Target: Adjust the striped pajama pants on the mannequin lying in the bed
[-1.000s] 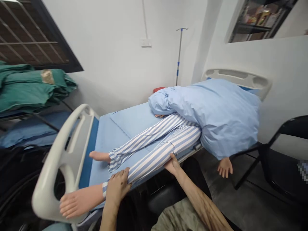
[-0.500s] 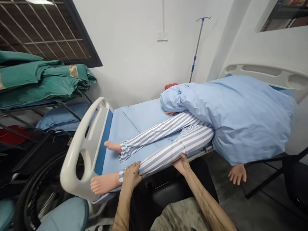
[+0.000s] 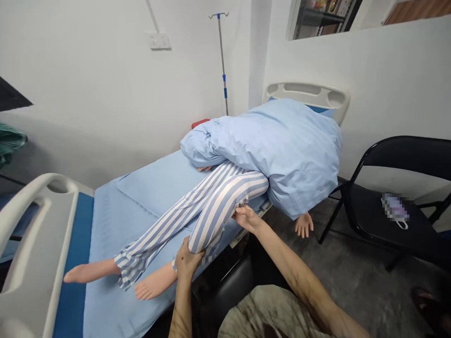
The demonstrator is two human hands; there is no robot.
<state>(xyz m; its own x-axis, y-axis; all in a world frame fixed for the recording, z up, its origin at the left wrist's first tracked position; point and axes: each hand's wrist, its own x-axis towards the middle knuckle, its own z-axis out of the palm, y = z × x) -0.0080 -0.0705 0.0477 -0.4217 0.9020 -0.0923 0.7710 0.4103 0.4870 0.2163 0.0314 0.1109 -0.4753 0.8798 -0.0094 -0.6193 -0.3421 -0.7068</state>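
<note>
A mannequin in blue-and-white striped trousers (image 3: 214, 206) lies on a hospital bed, its upper body hidden under a blue quilt (image 3: 260, 141). My left hand (image 3: 188, 260) is wrapped round the shin of its near leg, just above the bare foot (image 3: 155, 283). Under the thigh, close behind the knee, my right hand (image 3: 246, 218) grips the same leg, its fingers partly hidden by the cloth. This leg is slightly bent at the knee. The far leg lies straight, with its foot (image 3: 91, 271) towards the footboard. One mannequin hand (image 3: 304, 225) hangs past the bed's near edge.
The bed has a light-blue sheet (image 3: 141, 188), a footboard (image 3: 38, 234) at left and a headboard (image 3: 306, 89). An IV pole (image 3: 221, 56) stands behind it by the wall. On the right, a black folding chair (image 3: 398, 230) holds a small blurred item (image 3: 395, 207).
My view has swung right. The near leg, straight along the bed's edge before, is now bent at the knee and further in, its foot nearer the other leg. Both hands stay on it.
</note>
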